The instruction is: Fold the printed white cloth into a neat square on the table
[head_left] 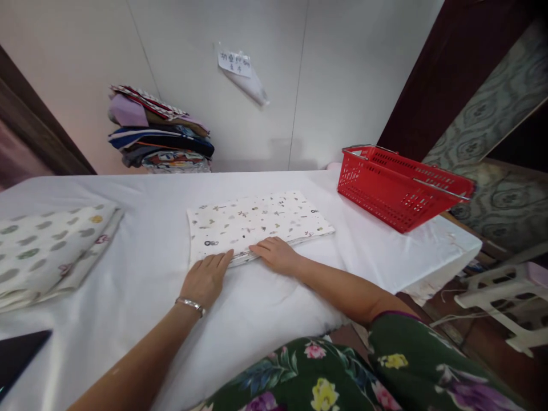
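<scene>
Printed cloth (257,220), folded on the white table (128,274)
Probably light and soft; hold its near edge, where your left hand (208,278) and right hand (276,254) rest, fingers together; I can't tell whether they pinch.

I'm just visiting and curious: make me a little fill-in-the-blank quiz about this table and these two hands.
1. The left hand and right hand touch the small-print cloth at its ____ (near or far) edge.
2. The bracelet is on the ____ wrist.
3. The basket is ____ in colour.
4. The flowered sleeve has a ____ background.

Missing words: near; left; red; green.
</scene>
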Available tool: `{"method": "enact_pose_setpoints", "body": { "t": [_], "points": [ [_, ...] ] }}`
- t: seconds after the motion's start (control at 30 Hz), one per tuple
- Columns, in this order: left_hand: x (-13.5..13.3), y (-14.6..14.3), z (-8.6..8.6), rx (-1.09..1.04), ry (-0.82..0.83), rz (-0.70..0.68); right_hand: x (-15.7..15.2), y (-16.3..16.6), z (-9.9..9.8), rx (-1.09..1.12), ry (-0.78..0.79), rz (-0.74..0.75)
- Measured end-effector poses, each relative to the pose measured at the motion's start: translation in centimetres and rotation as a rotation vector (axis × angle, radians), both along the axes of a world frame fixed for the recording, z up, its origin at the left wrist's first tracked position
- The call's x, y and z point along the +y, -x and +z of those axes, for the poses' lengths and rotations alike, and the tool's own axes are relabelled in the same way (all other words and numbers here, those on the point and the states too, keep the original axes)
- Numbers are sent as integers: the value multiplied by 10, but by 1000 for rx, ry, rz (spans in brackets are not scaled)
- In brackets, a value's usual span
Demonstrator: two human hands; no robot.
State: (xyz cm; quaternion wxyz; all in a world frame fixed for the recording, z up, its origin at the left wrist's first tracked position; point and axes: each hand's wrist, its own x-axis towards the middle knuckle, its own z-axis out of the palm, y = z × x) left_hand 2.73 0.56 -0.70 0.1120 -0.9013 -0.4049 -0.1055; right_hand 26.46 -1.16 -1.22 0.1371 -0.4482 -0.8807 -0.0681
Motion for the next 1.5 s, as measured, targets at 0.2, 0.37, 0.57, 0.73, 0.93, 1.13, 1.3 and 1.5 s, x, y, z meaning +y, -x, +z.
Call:
{"method": "enact_pose_setpoints", "body": {
  "t": [0.2,0.37,0.57,0.73,0.93,1.13,1.3,1.5],
  "points": [
    [-1,5,-1,-13,29,1,-13,-75,8,-35,110,-149],
    [-1,7,-1,-34,-6,-59,-39,-168,20,196,188,-415],
    [1,8,-4,-47,-28,-77,-36,-213,28,508,342,-1039],
    [0,10,-3,-61,-43,-101,-14,-217,26,438,476,-1098],
    [0,12,1,-55,-23,-107,-3,-216,31,274,469,-1147],
    [0,11,2,-90,-13,-111,4,-207,30,191,488,-1110],
    [1,11,3,-123,-7,-129,15,-203,35,166,515,-1099],
    [3,15,0,-152,-29,-169,23,-208,34,201,402,-1135]
  ]
}}
